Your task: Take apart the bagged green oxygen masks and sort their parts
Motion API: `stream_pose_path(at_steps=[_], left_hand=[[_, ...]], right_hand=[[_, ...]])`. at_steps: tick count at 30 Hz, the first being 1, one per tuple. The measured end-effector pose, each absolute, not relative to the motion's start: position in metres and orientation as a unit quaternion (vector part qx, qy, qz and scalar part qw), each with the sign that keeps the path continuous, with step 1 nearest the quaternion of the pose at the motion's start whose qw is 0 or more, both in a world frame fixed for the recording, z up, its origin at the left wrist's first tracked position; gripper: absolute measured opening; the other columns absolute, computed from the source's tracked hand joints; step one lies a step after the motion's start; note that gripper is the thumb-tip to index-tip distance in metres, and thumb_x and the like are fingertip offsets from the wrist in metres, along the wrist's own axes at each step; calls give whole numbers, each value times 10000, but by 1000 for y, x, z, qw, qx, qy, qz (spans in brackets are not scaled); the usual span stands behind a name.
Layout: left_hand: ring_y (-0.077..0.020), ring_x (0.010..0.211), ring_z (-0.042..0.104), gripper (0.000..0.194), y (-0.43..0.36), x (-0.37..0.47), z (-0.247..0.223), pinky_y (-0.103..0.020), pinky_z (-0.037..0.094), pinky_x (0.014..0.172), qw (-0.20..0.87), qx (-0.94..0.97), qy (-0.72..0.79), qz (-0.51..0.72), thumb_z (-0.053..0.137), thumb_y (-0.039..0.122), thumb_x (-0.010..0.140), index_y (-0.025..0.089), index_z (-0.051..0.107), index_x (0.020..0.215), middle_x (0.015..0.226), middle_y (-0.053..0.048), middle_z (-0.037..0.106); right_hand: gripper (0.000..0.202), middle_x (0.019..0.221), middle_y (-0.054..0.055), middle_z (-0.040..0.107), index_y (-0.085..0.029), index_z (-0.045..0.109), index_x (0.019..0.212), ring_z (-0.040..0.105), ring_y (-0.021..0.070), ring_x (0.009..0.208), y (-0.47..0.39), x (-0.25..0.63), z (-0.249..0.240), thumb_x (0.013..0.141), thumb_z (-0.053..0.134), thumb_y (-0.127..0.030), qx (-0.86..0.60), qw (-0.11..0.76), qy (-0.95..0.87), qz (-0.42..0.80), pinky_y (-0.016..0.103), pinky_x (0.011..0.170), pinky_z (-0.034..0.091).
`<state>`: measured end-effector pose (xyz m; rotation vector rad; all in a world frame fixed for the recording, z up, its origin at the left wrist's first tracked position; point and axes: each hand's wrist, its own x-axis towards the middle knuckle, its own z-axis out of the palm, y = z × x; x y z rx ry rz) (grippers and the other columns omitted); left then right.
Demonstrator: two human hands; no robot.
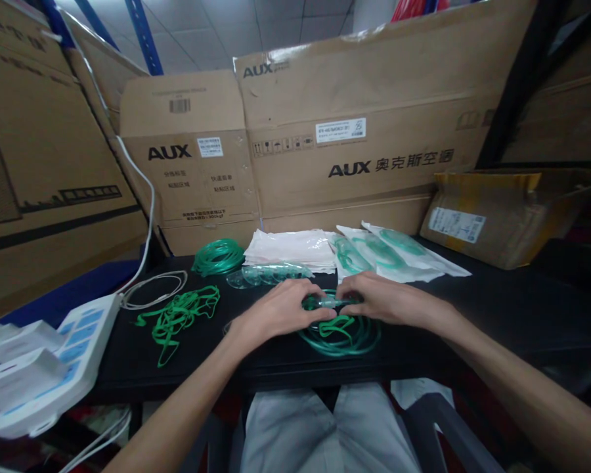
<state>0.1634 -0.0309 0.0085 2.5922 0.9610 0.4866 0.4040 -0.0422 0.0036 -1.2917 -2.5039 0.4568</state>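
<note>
Near the front edge of the black table, my left hand [295,305] and my right hand [374,299] face each other, fingers curled in. Between them is a clear green plastic piece [329,302], pinched from both sides; its shape is partly hidden by the fingers. Under and in front of the hands lies a coil of green tubing [345,345], with a bright green strap [335,326] on top of it. Behind my left hand sit several clear green plastic masks [270,274] in a row.
A green tube coil [218,256], tangled green straps [182,318] and a white cable [155,289] lie left. White bags [290,249] and filled pouches [389,253] are behind. A power strip [86,341] stands far left, an open carton [487,223] back right.
</note>
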Motion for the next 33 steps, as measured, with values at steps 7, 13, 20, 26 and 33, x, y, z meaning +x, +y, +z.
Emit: stream_pose_path(at_steps=[7,13,20,26,33], left_hand=[[-270,1089,648,380,-20,158,6,-313,450,912,168,907,345,172,555,492,923,242,724,1154,1163,-59,734],[-220,929,669,340,-27,157,8,-272,453,847,201,902,348,155,512,469,947,232,742,1027,991,-21,754],[-194,992,642,358,-34,156,4,-244,431,894,232,905,325,150,440,446,1001,217,715,983,1036,-9,735],[-186,1053,612,327,-37,155,4,-256,418,931,210,922,290,150,426,442,1028,212,657,1050,1072,-15,691],[-179,1040,592,274,-44,154,1,-297,416,998,90,950,260,151,427,383,1042,199,622,1095,1051,-26,645]], right_hand=[[245,699,18,680,-175,709,870,601,163,644,-46,377,5,846,672,-417,-488,216,-800,274,244,592,415],[194,840,9,722,-205,714,954,636,171,739,-78,364,-20,931,602,-362,-516,319,-767,210,254,697,433],[144,927,-4,763,-211,744,933,683,171,862,-86,361,-22,946,621,-284,-478,355,-783,181,234,804,438],[188,1002,7,756,-217,715,989,680,164,929,-84,371,-26,1000,540,-283,-447,334,-815,158,240,877,438],[215,1019,39,740,-201,699,1022,661,176,952,-85,375,-27,1012,486,-228,-434,322,-834,111,266,932,429]])
